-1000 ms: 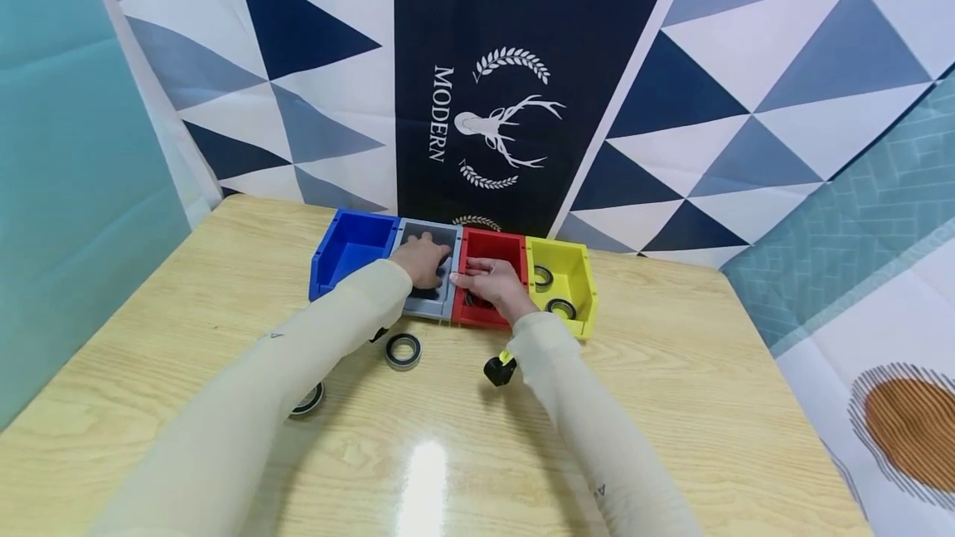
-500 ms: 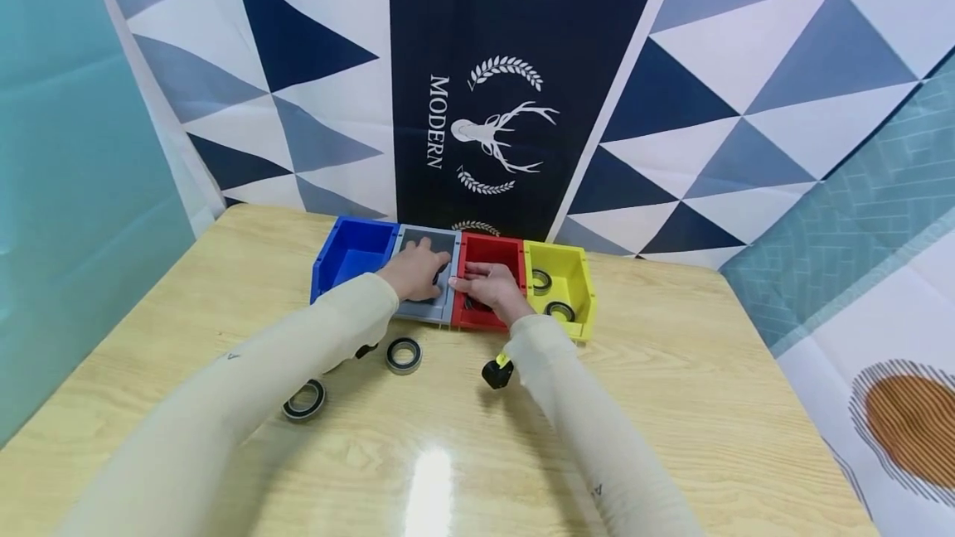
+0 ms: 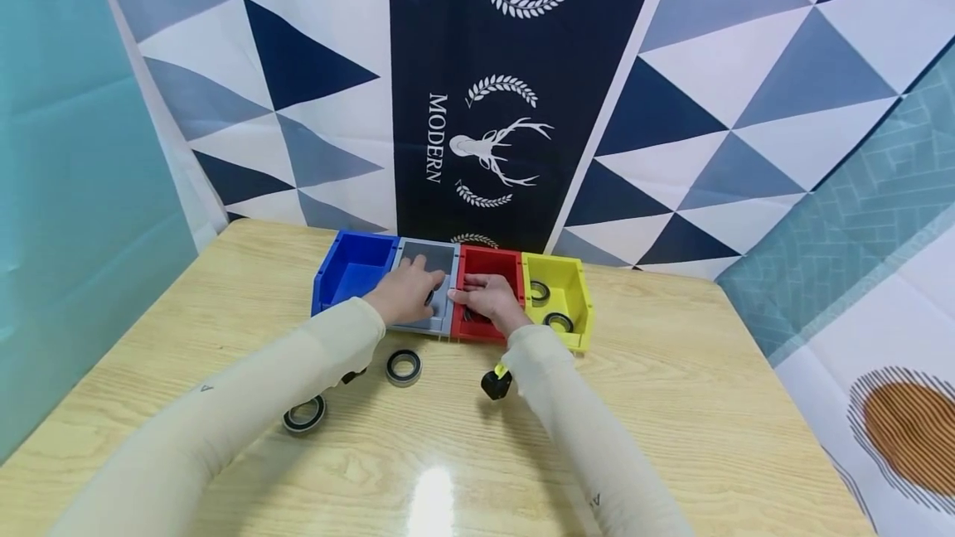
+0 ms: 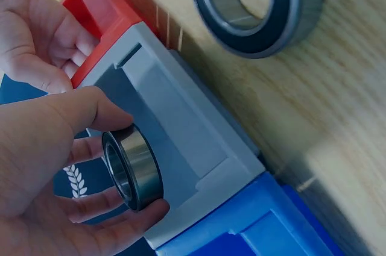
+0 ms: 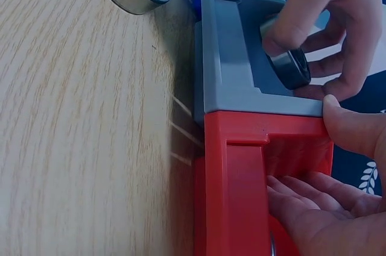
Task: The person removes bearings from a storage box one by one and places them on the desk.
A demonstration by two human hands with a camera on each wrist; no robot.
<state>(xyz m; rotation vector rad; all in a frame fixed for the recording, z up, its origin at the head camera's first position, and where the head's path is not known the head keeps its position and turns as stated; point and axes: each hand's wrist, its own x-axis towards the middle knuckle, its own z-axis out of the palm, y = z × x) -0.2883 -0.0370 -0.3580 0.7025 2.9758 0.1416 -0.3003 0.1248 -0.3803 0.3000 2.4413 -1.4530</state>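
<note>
Left hand, pinching 1 silver-and-black ring-shaped metal bearing, has shifted slightly left over grey plastic bin; right hand stays spread, thumb touching red plastic bin.

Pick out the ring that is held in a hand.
The ring pinched by the left hand at the grey bin; the other rings plainly visible lie on the table or in the yellow bin.

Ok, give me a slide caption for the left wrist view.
Left hand pinching a black-sealed bearing at the gray bin, with the right hand at the red bin.
</note>
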